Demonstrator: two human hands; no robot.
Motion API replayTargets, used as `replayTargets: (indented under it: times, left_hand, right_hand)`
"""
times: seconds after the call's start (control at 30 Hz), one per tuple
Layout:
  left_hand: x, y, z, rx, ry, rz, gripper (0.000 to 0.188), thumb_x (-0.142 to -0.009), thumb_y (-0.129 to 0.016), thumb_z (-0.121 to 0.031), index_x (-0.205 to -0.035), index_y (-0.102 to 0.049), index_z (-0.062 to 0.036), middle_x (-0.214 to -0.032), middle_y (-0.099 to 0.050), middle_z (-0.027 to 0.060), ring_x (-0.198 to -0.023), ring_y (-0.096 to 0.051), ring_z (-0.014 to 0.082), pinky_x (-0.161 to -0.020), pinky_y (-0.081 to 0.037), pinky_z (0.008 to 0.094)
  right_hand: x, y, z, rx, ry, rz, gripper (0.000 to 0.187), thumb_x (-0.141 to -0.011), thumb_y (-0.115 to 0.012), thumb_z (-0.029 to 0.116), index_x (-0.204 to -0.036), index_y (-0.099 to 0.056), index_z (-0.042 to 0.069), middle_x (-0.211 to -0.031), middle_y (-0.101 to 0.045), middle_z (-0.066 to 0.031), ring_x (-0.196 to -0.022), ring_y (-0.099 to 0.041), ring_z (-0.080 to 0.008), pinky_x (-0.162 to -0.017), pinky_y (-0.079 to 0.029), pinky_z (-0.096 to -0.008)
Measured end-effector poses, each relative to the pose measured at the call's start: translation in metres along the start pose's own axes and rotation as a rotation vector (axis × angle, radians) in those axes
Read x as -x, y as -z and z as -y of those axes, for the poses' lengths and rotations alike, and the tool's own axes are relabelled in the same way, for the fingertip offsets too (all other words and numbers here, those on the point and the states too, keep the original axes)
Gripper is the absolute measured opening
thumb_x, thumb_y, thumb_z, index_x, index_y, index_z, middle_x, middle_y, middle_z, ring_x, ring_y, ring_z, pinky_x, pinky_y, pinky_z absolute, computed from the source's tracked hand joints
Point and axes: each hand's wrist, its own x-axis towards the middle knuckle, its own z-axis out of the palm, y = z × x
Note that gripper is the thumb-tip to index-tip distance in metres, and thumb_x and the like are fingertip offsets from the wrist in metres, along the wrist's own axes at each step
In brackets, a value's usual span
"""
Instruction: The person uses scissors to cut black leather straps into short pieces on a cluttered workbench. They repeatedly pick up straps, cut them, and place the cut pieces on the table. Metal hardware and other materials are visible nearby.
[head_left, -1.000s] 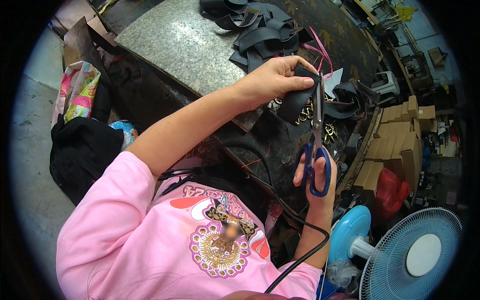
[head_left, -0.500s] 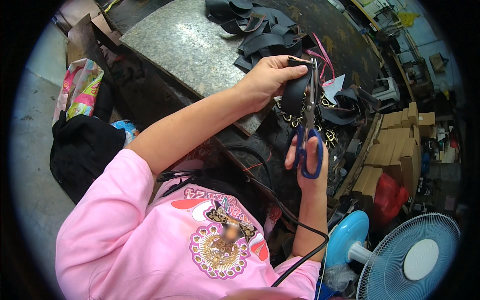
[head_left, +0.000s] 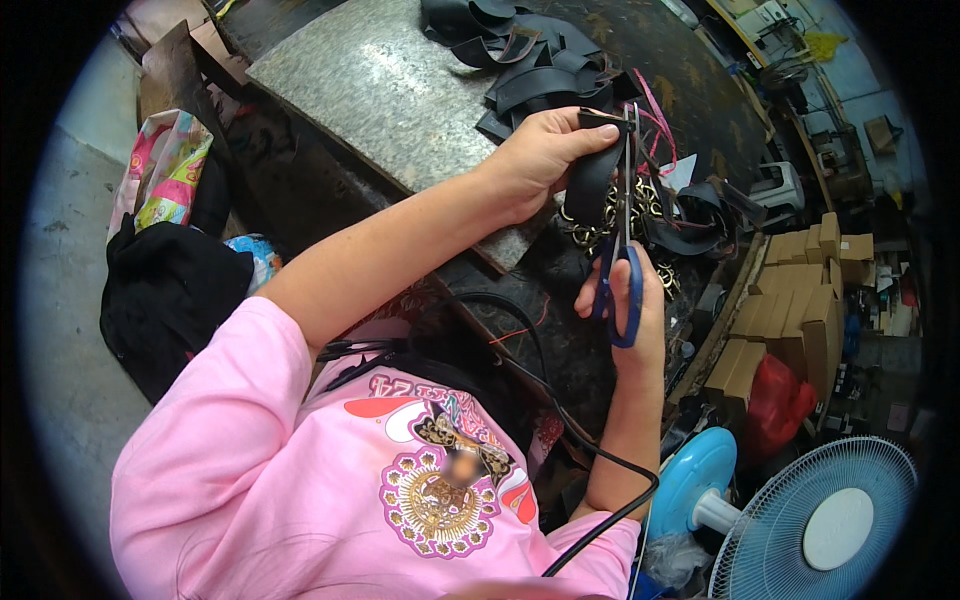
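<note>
A black strap (head_left: 594,188) hangs from my left hand (head_left: 549,155), pinched near its upper end between thumb and fingers. My right hand (head_left: 640,296) grips a pair of scissors (head_left: 628,268) by their dark blue handles, fingers through the loops. The blades point away from me and lie along the strap's right edge, with their tips near its top end. Whether the blades touch the strap I cannot tell. Beneath the scissors lie several brass-coloured metal rings or buckles (head_left: 647,204). Beyond my left hand is a pile of black straps (head_left: 540,75).
A grey speckled slab (head_left: 350,85) lies on the dark worktable. Right of the hands are another black strap (head_left: 695,228) and pink cord (head_left: 655,105). A black cable (head_left: 560,405) crosses in front of my body. Cardboard boxes (head_left: 785,300) and a blue-and-white fan (head_left: 820,525) stand at the right.
The scissors have swung a little more upright, and my right hand has shifted slightly up and to the right. My left hand still pinches the strap in nearly the same place.
</note>
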Motion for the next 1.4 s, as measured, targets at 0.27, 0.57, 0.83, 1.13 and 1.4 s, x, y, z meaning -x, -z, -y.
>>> replayTargets:
  times: [0.27, 0.57, 0.83, 1.13, 1.4]
  left_hand:
    - [0.004, -0.003, 0.005, -0.349, -0.197, -0.078, 0.016, -0.089, -0.058, -0.011, -0.098, -0.061, 0.0017, -0.084, -0.065, 0.0038, -0.073, -0.058, 0.0064, -0.064, -0.048, 0.0206]
    - [0.002, 0.001, 0.000, -0.212, -0.055, -0.063, 0.017, -0.087, -0.060, -0.007, -0.103, -0.056, -0.0020, -0.093, -0.064, 0.0064, -0.079, -0.063, 0.0106, -0.071, -0.053, 0.0240]
    - [-0.002, 0.003, 0.000, 0.077, 0.034, 0.035, 0.015, -0.085, -0.062, -0.004, -0.098, -0.055, -0.0015, -0.090, -0.062, 0.0077, -0.079, -0.063, 0.0134, -0.067, -0.054, 0.0254]
    - [-0.002, 0.004, 0.000, -0.021, -0.017, 0.018, 0.013, -0.086, -0.060, -0.002, -0.097, -0.055, -0.0022, -0.093, -0.062, 0.0078, -0.083, -0.063, 0.0132, -0.074, -0.054, 0.0260]
    - [-0.001, 0.003, -0.004, -0.149, -0.010, -0.053, 0.016, -0.086, -0.060, -0.005, -0.101, -0.053, -0.0017, -0.093, -0.062, 0.0083, -0.079, -0.064, 0.0135, -0.072, -0.054, 0.0254]
  right_hand:
    - [-0.002, -0.010, -0.009, -0.196, -0.072, -0.074, 0.036, -0.089, -0.058, 0.037, -0.086, -0.049, 0.002, -0.055, -0.053, -0.0043, -0.047, -0.051, -0.0099, -0.045, -0.038, -0.0206]
    - [0.004, 0.002, -0.011, -0.140, -0.009, -0.006, 0.058, -0.084, -0.052, 0.059, -0.090, -0.051, 0.001, -0.057, -0.055, -0.0061, -0.049, -0.052, -0.0103, -0.046, -0.036, -0.0194]
    - [0.008, 0.007, -0.016, -0.275, 0.046, 0.091, 0.062, -0.083, -0.051, 0.062, -0.094, -0.050, 0.001, -0.063, -0.055, -0.0063, -0.054, -0.054, -0.0115, -0.049, -0.037, -0.0199]
    - [0.012, 0.001, -0.007, -0.164, 0.005, -0.028, 0.054, -0.083, -0.057, 0.055, -0.089, -0.050, 0.001, -0.055, -0.051, -0.0033, -0.046, -0.050, -0.0097, -0.043, -0.036, -0.0192]
    - [0.011, 0.001, -0.011, -0.184, -0.055, -0.054, 0.044, -0.086, -0.059, 0.045, -0.087, -0.051, 0.002, -0.056, -0.051, -0.0028, -0.044, -0.050, -0.0097, -0.042, -0.038, -0.0198]
